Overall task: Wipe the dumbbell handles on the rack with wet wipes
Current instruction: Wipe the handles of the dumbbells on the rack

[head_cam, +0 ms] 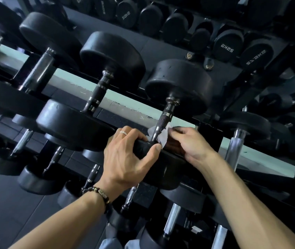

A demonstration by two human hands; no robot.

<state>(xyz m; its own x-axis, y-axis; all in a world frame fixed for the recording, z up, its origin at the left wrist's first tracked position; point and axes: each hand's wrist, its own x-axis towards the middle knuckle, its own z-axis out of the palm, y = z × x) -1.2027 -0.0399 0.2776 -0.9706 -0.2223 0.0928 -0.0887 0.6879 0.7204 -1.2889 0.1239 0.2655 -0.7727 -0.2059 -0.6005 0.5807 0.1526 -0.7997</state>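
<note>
The dumbbell (177, 87) being cleaned lies on the top tier of the rack (204, 126), right of centre, with its far head resting on the far rail and its near head at the near rail. Its knurled handle (162, 123) runs from the far head down toward the person. A white wet wipe (159, 135) is wrapped around the near end of this handle.

The left hand (127, 159) is clamped on the rim of the near head, thumb pressing the lower edge of the wipe. It carries a ring (122, 133), and a beaded bracelet (100, 194) sits on the wrist. The right hand (190, 142) pinches the right side of the wipe between its fingertips, just beside the handle.

Further dumbbells fill the rack to the left and the lower tiers. A second rack (233, 42) stands at the far side.
</note>
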